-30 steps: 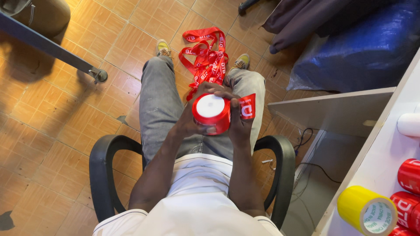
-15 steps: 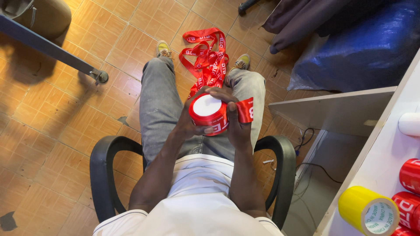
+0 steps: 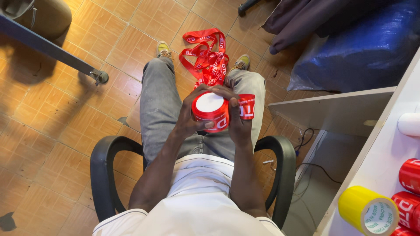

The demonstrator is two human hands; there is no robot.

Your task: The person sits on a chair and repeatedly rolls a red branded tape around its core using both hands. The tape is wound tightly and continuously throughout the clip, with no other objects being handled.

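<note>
I sit in a black office chair [image 3: 101,171] and look down at my lap. Both hands grip a red ribbon roll [image 3: 211,111] with a white round face. My left hand [image 3: 189,117] wraps its left side, thumb on the lower front. My right hand [image 3: 236,118] holds its right side, fingers curled over the top. A loose red ribbon end [image 3: 246,106] with white lettering sticks out to the right of the roll. The ribbon runs down to a tangled red ribbon pile [image 3: 205,53] on the floor between my shoes.
A white desk [image 3: 385,153] at the right carries a yellow tape roll [image 3: 368,211], red rolls [image 3: 410,192] and a white object [image 3: 409,124]. A blue plastic bag [image 3: 367,43] and dark cloth [image 3: 297,22] lie beyond. A metal table leg [image 3: 52,49] crosses the tiled floor at left.
The roll has turned slightly in my hands and my right fingers have shifted over its top. The ribbon end still sticks out to the right.
</note>
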